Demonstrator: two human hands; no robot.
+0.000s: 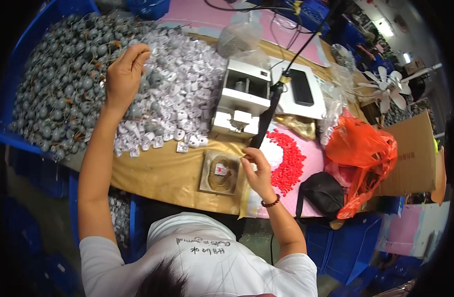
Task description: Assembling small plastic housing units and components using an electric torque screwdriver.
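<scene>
Left hand (pixel 125 74): raised at the border between two heaps, fingertips drawn together; whether anything is pinched in them cannot be told.

Right hand (pixel 258 173): at the front of the table, thumb and forefinger close together, fingertips nearly meeting; a held piece cannot be made out.

Square dish (pixel 205 173): one, just left of the right hand, well apart from the left hand and nearer the person's body. Inside it, a small white piece (pixel 220 169) with a red mark.

Grey round pieces (pixel 58 89): large heap, left of and around the left hand, in a blue bin (pixel 19 140).

White pieces (pixel 182 89): large heap, to the right of the left hand, beyond the dish.

Red pieces (pixel 290 166): loose pile, right of the right hand.

White machine (pixel 241 99): one, open-topped, beyond the dish.

Tan cover (pixel 147 173): on the table, under the dish.

Farther right: black phone (pixel 301 87), black pouch (pixel 323 193), red-orange plastic bag (pixel 358 153), cardboard box (pixel 410 153).
</scene>
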